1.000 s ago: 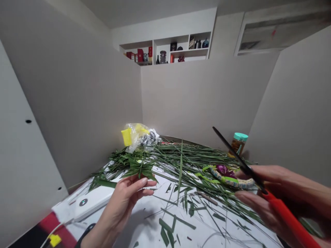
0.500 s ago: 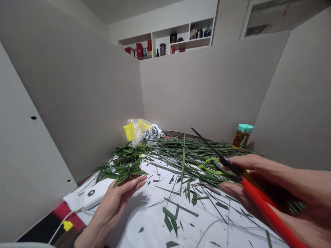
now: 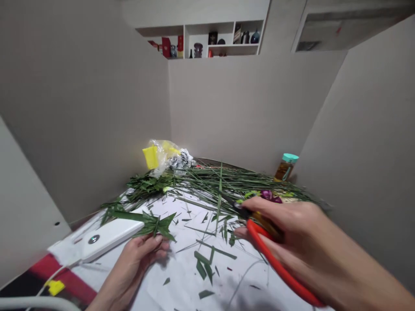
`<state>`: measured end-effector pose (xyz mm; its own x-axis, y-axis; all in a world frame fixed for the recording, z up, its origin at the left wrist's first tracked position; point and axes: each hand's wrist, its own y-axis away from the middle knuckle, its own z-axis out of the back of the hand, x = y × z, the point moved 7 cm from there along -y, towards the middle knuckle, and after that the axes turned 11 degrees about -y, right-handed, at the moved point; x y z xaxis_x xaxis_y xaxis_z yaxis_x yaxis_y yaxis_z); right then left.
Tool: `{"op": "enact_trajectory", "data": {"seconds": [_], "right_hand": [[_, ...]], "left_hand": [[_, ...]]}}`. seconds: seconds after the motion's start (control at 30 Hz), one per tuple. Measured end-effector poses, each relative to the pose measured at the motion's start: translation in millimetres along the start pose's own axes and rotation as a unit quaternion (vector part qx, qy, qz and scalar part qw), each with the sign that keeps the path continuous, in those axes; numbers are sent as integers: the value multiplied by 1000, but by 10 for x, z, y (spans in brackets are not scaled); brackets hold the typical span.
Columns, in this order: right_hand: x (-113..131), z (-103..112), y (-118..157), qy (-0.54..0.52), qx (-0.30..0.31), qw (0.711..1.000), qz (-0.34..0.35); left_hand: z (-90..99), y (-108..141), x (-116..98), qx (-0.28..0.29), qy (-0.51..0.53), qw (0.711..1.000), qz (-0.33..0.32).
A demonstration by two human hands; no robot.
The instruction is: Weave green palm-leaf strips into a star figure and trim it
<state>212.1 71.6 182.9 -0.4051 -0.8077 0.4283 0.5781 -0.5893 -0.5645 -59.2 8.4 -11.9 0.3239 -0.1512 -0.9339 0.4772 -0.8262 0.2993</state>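
My left hand (image 3: 142,255) pinches a piece woven from green leaf strips (image 3: 158,225), with pointed ends spread out and one long strip reaching left. Red-handled scissors (image 3: 275,263) are gripped in my right hand (image 3: 292,229), their dark blades pointing up and left over the leaves. Long green leaves (image 3: 233,179) lie in a pile along the back of the white-covered table (image 3: 184,293). Cut leaf scraps (image 3: 204,264) are scattered in front of the pile.
A white device (image 3: 110,237) with a cable lies at the left. Behind it are leafy greens (image 3: 149,185) and a clear plastic bag with yellow items (image 3: 165,155). A bottle with a teal lid (image 3: 285,167) stands at the back right. Purple items (image 3: 269,195) sit behind my right hand.
My right hand has moved left with the scissors, closer to my left hand. The woven piece has turned in my left hand. The view has shifted, and the purple items now show.
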Motion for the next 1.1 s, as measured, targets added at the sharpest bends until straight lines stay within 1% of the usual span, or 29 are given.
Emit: {"op": "enact_trajectory", "data": {"seconds": [0.03, 0.07, 0.1, 0.17, 0.23, 0.37, 0.47, 0.57, 0.67, 0.77, 0.87, 0.97, 1.03, 1.07, 1.1], "right_hand": [[-11, -168, -52, 26, 78, 996, -25], [-60, -294, -93, 57, 127, 988, -62], [-121, -396, -124, 95, 163, 978, -90], [-254, -516, -162, 128, 176, 969, -121], [-428, -608, -121, 150, 181, 961, -145], [-814, -792, 137, 170, 217, 942, -193], [-1046, -900, 316, 177, 226, 932, -221], [-1189, -981, 418, 170, 223, 932, -229], [-1248, -993, 463, 163, 207, 938, -225], [-1214, -949, 472, 163, 182, 947, -207], [-1044, -927, 479, 147, 154, 964, -162], [-709, -955, 587, 103, 122, 983, -93], [-403, -971, 754, 62, 96, 993, -34], [-232, -983, 865, 23, 91, 996, -1], [-39, -960, 983, 0, 66, 997, 48]], "left_hand": [[-5, 5, 23, 14, -15, 1000, 3], [-11, 15, 40, 26, -29, 999, 4], [-18, 28, 48, 36, -38, 999, 3], [-31, 59, 48, 45, -47, 998, -6], [-35, 87, 45, 43, -48, 998, -15], [-2, 99, 76, 24, -47, 998, -27], [33, 72, 132, 22, -49, 998, -30], [44, 49, 156, 29, -48, 998, -42], [27, 49, 137, 33, -48, 997, -55], [15, 55, 130, 43, -61, 995, -60], [29, 49, 170, 60, -86, 992, -71], [46, 35, 222, 68, -107, 988, -89], [42, 32, 228, 67, -116, 986, -99], [35, 36, 217, 66, -119, 985, -103], [24, 45, 201, 66, -122, 985, -105]]}}
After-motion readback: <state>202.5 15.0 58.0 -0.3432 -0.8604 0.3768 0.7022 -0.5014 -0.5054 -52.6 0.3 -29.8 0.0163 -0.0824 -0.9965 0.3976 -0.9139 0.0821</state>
